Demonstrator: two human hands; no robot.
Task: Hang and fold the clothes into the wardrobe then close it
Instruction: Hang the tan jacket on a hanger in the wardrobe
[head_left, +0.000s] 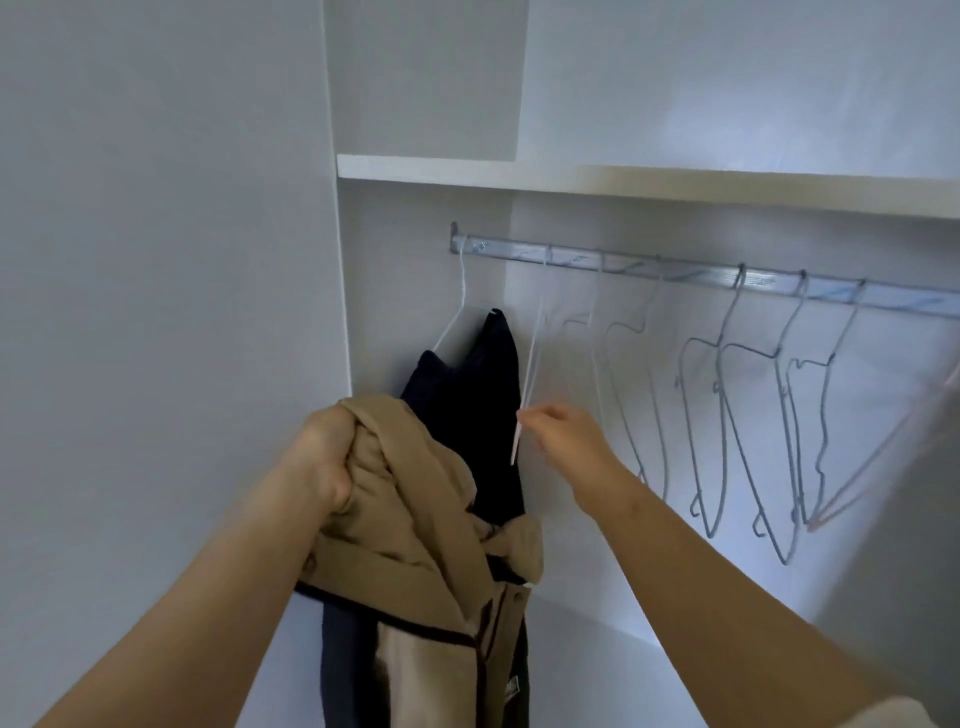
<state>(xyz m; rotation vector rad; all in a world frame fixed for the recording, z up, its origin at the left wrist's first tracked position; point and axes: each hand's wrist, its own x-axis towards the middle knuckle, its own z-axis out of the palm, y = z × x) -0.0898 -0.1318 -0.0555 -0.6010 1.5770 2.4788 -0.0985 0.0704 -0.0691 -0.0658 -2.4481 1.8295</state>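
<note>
Dim, cool, even light with a brighter patch low on the wardrobe's back wall (649, 582); edges bow and blur.

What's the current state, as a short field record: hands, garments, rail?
rail: silver metal bar under white shelf
left hand: grips bunched tan fabric garment with dark trim
right hand: pinches thin white wire hanger, hooked on rail
hung: dark navy garment on far-left white hanger
spare: several empty grey wire hangers to the right
</note>
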